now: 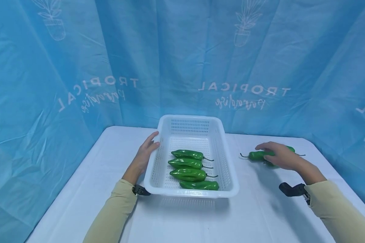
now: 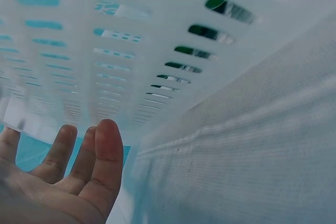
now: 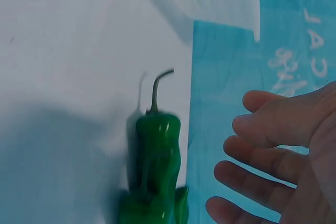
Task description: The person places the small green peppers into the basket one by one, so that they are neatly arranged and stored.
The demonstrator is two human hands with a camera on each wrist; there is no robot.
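Note:
A white perforated plastic basket (image 1: 192, 193) stands mid-table with several green chili peppers (image 1: 187, 174) lying side by side in it. At its left wall is my left hand (image 1: 145, 153), fingertips at the rim. The left wrist view shows those fingers (image 2: 106, 156) extended beside the slotted wall (image 2: 79, 72). To the right, my right hand (image 1: 281, 156) hovers over a small pile of loose green chili peppers (image 1: 256, 155), partly hiding them. In the right wrist view, a pepper (image 3: 157, 150) with a curved stem lies apart from the spread, slightly bent fingers, which hold nothing.
A white cloth (image 1: 176, 222) covers the table. Behind and beside it hangs a blue curtain (image 1: 182, 67) with white lettering, close to the basket's far edge. Dark straps (image 1: 292, 189) sit at both wrists.

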